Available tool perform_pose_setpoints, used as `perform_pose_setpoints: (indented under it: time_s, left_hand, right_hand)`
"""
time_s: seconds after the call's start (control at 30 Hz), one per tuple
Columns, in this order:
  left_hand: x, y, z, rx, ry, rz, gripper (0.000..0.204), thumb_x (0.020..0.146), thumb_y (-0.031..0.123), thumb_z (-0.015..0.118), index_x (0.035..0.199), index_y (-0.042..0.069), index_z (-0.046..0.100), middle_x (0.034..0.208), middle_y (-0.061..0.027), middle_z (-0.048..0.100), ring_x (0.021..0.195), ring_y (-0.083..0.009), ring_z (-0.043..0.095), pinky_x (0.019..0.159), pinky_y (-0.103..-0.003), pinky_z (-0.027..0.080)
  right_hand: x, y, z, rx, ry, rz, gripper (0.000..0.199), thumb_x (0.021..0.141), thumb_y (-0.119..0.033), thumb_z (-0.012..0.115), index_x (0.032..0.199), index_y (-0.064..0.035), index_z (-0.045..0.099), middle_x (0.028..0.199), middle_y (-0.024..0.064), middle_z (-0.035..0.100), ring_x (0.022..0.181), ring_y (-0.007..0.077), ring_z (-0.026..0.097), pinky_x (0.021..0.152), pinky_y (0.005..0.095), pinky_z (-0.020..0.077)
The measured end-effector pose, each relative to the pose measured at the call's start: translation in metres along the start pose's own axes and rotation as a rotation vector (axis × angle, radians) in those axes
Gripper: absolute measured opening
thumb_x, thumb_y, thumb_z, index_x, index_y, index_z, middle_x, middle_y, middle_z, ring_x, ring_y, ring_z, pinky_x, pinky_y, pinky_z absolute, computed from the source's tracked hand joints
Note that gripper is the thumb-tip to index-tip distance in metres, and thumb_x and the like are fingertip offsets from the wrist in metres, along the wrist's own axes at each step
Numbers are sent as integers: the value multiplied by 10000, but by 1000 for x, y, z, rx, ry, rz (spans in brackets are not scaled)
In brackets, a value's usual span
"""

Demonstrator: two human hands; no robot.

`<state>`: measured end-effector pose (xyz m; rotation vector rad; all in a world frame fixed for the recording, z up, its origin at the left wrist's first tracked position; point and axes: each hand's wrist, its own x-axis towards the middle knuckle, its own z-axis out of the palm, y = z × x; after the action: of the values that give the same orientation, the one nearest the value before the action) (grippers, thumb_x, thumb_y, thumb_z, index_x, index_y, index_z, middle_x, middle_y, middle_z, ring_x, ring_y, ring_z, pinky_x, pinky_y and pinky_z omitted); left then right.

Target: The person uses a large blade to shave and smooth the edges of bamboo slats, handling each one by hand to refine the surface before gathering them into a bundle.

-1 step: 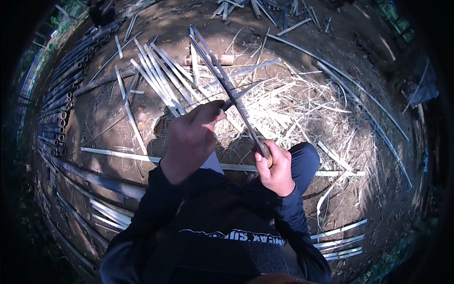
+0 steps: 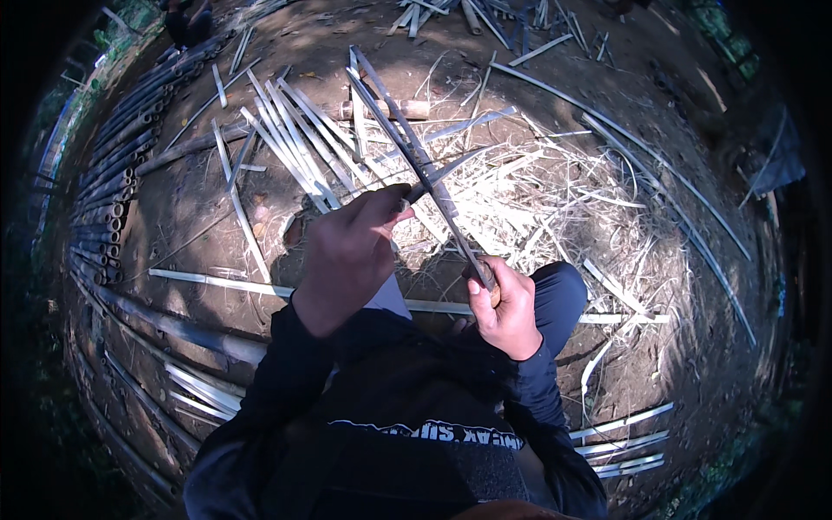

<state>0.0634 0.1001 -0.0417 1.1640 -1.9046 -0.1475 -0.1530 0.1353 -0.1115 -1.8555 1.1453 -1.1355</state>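
Gripping knife handle (image 2: 487, 276), right hand (image 2: 507, 308); left hand (image 2: 351, 251) pinching bamboo strip (image 2: 390, 108)

Bare dirt ground (image 2: 693, 347): bamboo strips (image 2: 295, 139), shavings (image 2: 555, 199), stacked poles (image 2: 113, 182).

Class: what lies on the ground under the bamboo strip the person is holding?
Under the strip lie pale cut strips, thin shavings and bare dirt. What lies under the left hand and right hand is covered.

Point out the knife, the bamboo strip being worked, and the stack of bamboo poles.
knife (image 2: 451, 221): head view, middle of the blade.
bamboo strip (image 2: 386, 100): head view, upper length beyond the hands.
bamboo poles (image 2: 108, 186): head view, middle of the left-hand stack.
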Motion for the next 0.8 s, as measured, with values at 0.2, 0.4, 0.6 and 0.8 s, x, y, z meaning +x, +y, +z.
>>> perform_pose_setpoints:
  time_s: [0.2, 0.4, 0.6, 0.8]
  left_hand:
    - [-15, -15, -2, 89, -51, 122, 167, 678, -71, 613, 782, 25, 526, 776, -131, 611, 611, -310, 609, 504, -401, 471]
    - [-14, -6, -6, 114, -53, 115, 196, 648, -70, 612, 809, 29, 558, 747, -133, 592, 571, -303, 577, 508, -405, 462]
    - [-9, -2, -1, 133, -113, 118, 322, 773, -105, 566, 1064, -3, 658, 792, -125, 682, 610, -260, 640, 555, -339, 508]
    - [-5, 1, -2, 91, -98, 39, 249, 803, -126, 528, 1002, -31, 644, 722, -114, 649, 603, -211, 663, 540, -303, 517]
  right_hand:
    - [-9, -9, -2, -166, -12, -83, 339, 821, -159, 718, 1047, 48, 575, 806, 190, 620, 680, 354, 653, 615, 387, 526]
    - [-9, -17, -10, -152, 29, -168, 272, 870, -172, 672, 978, 66, 595, 738, 145, 615, 605, 263, 627, 573, 332, 491]
    - [5, 30, -15, -252, 42, 177, 205, 891, -145, 672, 908, 36, 578, 697, 181, 612, 592, 341, 629, 550, 382, 490]
    - [3, -2, -10, -70, -2, -64, 223, 831, -123, 701, 960, 17, 583, 747, 183, 616, 625, 343, 638, 576, 372, 503]
